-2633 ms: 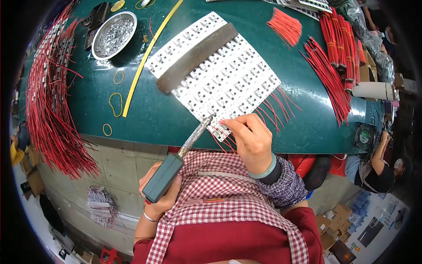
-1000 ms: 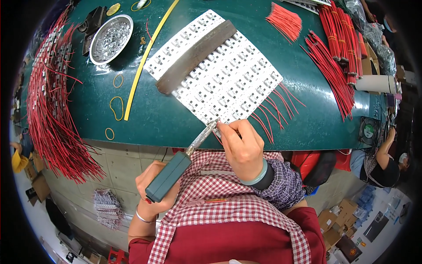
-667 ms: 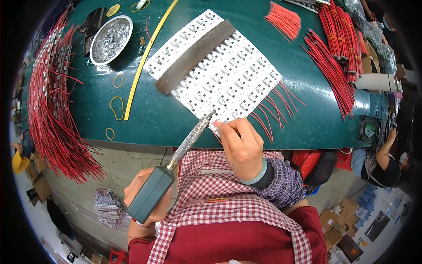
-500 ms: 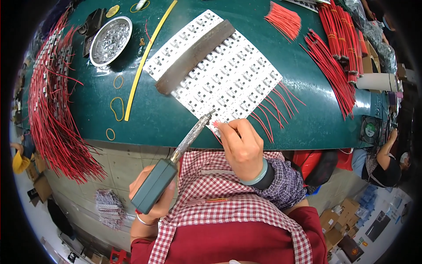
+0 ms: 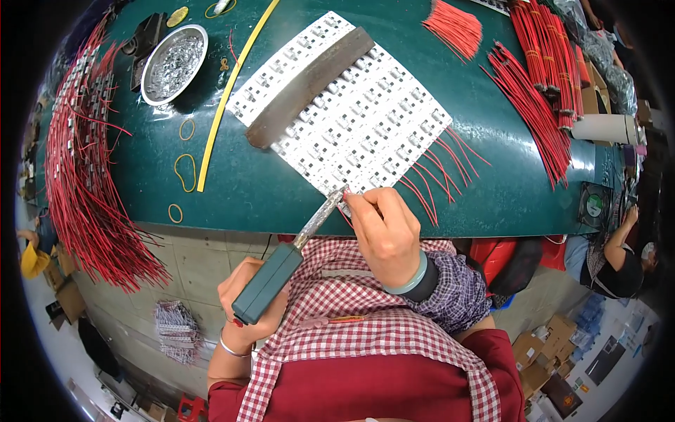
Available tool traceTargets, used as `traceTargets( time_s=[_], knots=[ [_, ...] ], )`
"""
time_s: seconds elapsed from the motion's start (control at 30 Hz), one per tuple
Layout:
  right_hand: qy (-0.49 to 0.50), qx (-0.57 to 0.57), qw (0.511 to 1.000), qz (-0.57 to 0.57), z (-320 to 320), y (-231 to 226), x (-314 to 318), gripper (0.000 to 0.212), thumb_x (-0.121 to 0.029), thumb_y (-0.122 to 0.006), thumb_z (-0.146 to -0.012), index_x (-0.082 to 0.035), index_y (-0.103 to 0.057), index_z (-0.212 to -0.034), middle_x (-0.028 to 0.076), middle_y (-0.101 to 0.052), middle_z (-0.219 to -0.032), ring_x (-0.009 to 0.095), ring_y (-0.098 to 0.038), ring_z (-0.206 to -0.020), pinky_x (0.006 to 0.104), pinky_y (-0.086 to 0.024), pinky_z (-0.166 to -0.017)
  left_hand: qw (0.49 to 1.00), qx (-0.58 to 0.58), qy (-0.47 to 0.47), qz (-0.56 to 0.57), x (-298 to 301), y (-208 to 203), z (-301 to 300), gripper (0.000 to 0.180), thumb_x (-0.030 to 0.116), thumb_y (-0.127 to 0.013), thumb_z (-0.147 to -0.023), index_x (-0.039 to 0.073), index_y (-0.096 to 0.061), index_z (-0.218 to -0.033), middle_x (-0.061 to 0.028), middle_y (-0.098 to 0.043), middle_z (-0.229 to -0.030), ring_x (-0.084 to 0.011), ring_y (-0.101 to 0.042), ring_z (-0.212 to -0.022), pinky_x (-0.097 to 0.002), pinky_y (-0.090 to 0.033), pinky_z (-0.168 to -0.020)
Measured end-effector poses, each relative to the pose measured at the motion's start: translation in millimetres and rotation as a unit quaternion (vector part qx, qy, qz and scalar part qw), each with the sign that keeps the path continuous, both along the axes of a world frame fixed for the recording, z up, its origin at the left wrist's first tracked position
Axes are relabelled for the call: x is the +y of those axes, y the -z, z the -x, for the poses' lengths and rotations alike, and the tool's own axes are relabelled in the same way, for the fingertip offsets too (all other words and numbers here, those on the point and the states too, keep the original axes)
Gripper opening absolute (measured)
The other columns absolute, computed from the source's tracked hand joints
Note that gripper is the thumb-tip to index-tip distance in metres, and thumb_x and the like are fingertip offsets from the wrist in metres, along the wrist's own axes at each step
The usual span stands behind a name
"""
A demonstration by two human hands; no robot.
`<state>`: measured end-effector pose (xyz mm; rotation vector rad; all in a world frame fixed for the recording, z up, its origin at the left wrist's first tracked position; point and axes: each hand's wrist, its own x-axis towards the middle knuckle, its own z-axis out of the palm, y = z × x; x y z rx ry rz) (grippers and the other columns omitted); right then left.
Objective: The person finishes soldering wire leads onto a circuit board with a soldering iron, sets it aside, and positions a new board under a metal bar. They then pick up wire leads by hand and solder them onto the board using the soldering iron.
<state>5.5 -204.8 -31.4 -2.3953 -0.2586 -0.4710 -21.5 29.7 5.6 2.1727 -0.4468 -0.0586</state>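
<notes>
My left hand (image 5: 273, 316) is wrapped round the dark green handle of a soldering iron (image 5: 268, 283). The iron's silvery, crusted shaft slants up to the near corner of a white circuit board panel (image 5: 394, 123). Close beside its tip, my right hand (image 5: 388, 235) pinches what looks like a red wire (image 5: 346, 197), mostly hidden by the fingers. Rows of small metal and black parts cover the panel. Several red wires (image 5: 439, 169) trail off its right edge. Across its upper left part lies a brown metal bar (image 5: 309, 88).
A white bowl (image 5: 202, 43) of silvery scraps stands at the left, near rubber bands (image 5: 185, 174) and a yellow strip (image 5: 216, 133). A long bundle of red wires (image 5: 98, 204) hangs over the left table edge. More red wire bundles (image 5: 531, 116) and a small fan (image 5: 595, 205) occupy the right.
My left hand and the soldering iron have shifted right, the tip drawing in close to my right fingertips. The right hand has stayed nearly still, pinching throughout.
</notes>
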Motion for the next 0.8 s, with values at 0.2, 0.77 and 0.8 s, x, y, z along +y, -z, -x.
traceTargets(
  time_s=[0.2,0.77,0.8],
  knots=[
    [-0.001,0.004,1.000,0.008,-0.1,-2.4,-1.0,0.025,0.007,-0.073,-0.075,0.004,-0.067,-0.100,0.011,-0.055,-0.083,0.026,-0.059,-0.072,0.0356,-0.049,-0.059,0.998,-0.040,-0.055,-0.018,23.7,-6.1,4.7,0.017,0.002,-0.073,-0.072,-0.001,-0.067,-0.087,-0.0139,-0.065,-0.085,-0.0283,-0.064,-0.068,-0.0354,-0.052,-0.061],
    [0.008,-0.020,0.999,0.035,1.7,-5.0,-4.2,0.023,0.002,-0.071,-0.075,0.000,-0.070,-0.097,0.007,-0.057,-0.083,0.023,-0.060,-0.073,0.0348,-0.047,-0.061,0.885,0.256,-0.213,0.325,15.6,-16.4,6.7,0.051,-0.006,-0.073,-0.075,-0.005,-0.059,-0.124,-0.0158,-0.064,-0.109,-0.0112,-0.056,-0.063,-0.0228,-0.043,-0.048],
    [0.007,-0.019,1.000,0.023,2.6,-8.8,-7.1,0.022,0.001,-0.071,-0.074,-0.001,-0.070,-0.096,0.007,-0.058,-0.083,0.024,-0.060,-0.073,0.0350,-0.047,-0.061,0.883,0.256,-0.218,0.327,13.5,-13.5,7.9,0.050,-0.007,-0.074,-0.075,-0.005,-0.059,-0.123,-0.0148,-0.064,-0.108,-0.0107,-0.056,-0.064,-0.0231,-0.043,-0.049]
  ],
)
